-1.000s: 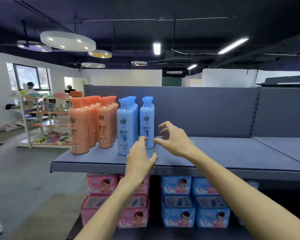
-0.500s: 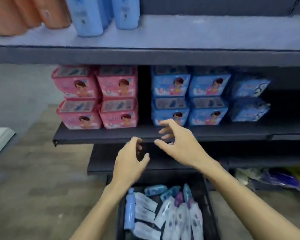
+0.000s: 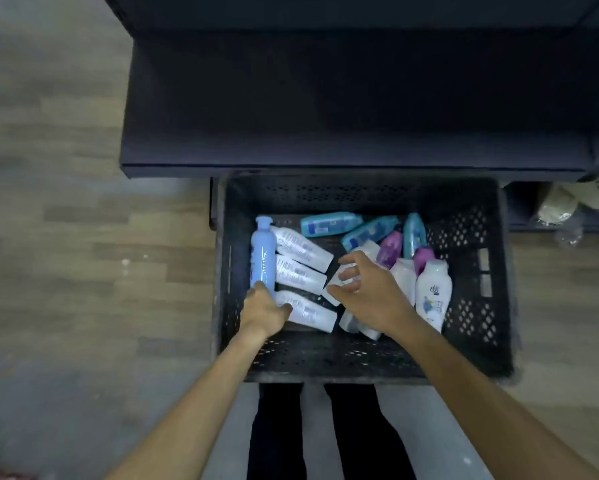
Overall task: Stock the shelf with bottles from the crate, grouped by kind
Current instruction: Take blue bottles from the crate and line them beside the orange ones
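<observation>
In the crate, centre of the frame, the tall blue bottle lies along the left wall, cap toward the top. The left hand closes its grip round the bottle's base; the right hand hovers spread, holding nothing, over white bottles.

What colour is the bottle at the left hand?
Light blue, cap included: the bottle by the left hand, head view.

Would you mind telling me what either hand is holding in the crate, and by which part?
The left hand grips the tall blue bottle at its base end. The right hand hovers open, holding nothing.
</observation>
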Demonstrator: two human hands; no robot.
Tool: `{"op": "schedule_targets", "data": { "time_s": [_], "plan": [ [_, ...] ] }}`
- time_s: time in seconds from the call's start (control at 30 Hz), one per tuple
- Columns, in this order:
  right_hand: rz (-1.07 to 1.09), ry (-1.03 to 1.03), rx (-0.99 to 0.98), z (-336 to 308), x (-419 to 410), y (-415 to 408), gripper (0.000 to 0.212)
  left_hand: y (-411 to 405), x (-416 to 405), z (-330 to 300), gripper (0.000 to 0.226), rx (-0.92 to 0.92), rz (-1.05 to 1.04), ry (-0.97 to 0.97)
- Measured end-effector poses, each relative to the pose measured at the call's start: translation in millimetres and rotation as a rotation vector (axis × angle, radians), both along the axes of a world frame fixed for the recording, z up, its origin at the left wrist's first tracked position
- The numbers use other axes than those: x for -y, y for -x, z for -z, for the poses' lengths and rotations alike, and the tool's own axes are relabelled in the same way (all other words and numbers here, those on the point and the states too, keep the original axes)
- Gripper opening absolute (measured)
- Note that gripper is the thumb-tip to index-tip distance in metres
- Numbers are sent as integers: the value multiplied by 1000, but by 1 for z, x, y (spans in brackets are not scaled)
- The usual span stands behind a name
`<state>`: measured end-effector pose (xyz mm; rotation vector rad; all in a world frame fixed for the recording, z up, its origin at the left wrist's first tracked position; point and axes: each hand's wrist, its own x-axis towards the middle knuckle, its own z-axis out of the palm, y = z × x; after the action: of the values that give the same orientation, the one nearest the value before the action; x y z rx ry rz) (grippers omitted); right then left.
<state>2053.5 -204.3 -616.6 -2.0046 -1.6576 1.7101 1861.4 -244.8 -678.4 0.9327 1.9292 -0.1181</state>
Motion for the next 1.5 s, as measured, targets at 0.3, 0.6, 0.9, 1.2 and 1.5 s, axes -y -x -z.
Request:
{"op": "schedule_targets", "data": {
  "time_s": [0.3,0.6,0.9,1.2,1.5],
  "plan": [
    [89,126,31,114,30,-13,46,-5,-16,107,102,-188,-48,59],
    [124,160,-15,143,17,2,43,-15,-34,143,46,-21,-453,-48],
    [132,148,10,163,12,1,43,-9,-48,159,61,117,-490,105],
    [128,112,-3,107,0,4,50,-14,-27,71,72,397,-325,85],
    [257,-51,-242,-86,-37,-10,52,-22,-42,-122,59,625,40,-157]
  ]
}}
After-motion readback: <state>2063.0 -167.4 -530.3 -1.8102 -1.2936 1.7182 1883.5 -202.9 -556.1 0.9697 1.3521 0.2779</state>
